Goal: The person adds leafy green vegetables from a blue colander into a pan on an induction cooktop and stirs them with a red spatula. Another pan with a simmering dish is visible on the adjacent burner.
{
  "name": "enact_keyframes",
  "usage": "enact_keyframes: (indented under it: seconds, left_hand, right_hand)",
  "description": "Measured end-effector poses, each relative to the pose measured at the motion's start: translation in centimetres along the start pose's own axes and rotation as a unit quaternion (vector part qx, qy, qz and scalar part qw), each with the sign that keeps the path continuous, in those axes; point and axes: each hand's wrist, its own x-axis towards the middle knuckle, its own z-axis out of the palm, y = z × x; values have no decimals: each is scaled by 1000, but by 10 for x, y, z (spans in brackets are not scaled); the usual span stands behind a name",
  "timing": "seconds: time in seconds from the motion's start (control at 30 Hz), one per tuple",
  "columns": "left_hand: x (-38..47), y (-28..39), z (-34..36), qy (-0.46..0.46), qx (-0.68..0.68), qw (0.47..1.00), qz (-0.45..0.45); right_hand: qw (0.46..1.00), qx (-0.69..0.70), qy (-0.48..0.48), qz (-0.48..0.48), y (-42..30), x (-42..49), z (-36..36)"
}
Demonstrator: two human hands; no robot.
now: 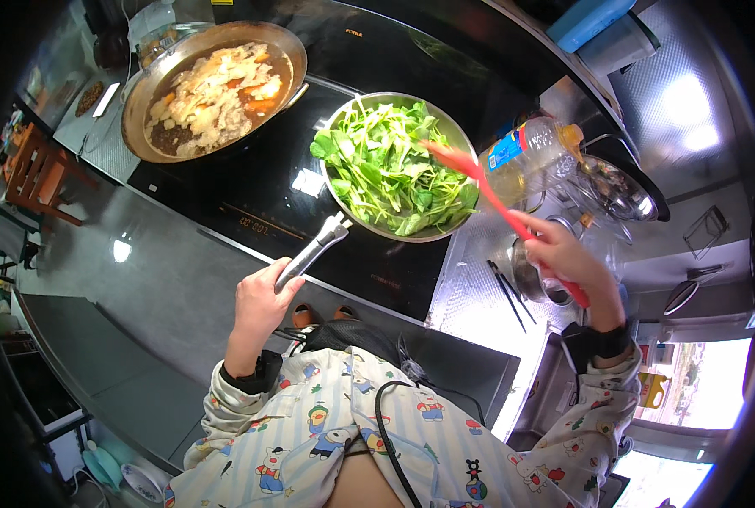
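Note:
Leafy greens (403, 168) fill a round metal pan (463, 136) on the black cooktop (263, 190), some leaves hanging over its rim. My left hand (263, 301) is wrapped around the pan's metal handle (314, 251), on the near left side. In my right hand (561, 254) is a red spatula (495, 200), probably silicone. Its head rests at the right side of the greens, over the rim, slightly blurred; how deep its tip reaches is hidden among leaves.
A large wok (133, 130) of brown broth and pale food stands at the back left. Right of the pan are a clear oil bottle (530, 149), a metal pot (523, 273) and black chopsticks (507, 292). A sink (539, 394) lies farther right.

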Motion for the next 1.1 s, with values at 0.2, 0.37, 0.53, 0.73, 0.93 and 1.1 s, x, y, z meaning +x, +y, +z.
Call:
enact_keyframes:
  seconds: [0.2, 0.37, 0.53, 0.73, 0.93, 1.1]
  left_hand:
    - [0, 0, -1, -2, -6, 1000, 5]
    - [-1, 1, -1, 1, -18, 1000, -1]
    - [0, 2, -1, 3, -13, 1000, 1]
    - [1, 3, -3, -5, -13, 1000, -8]
    - [0, 2, -2, 3, -23, 1000, -13]
    - [-1, 2, -2, 3, -20, 1000, -15]
  right_hand:
    - [980, 185, 14, 67, 0, 0, -36]
    - [997, -38, 30, 68, -21, -11, -26]
    - [879, -470, 80, -30, -44, -36, -11]
    - [792, -611, -17, -9, -55, -15, 0]
    - [788, -608, -10, -91, -15, 56, 11]
    - [789, -597, 65, -132, 12, 86, 2]
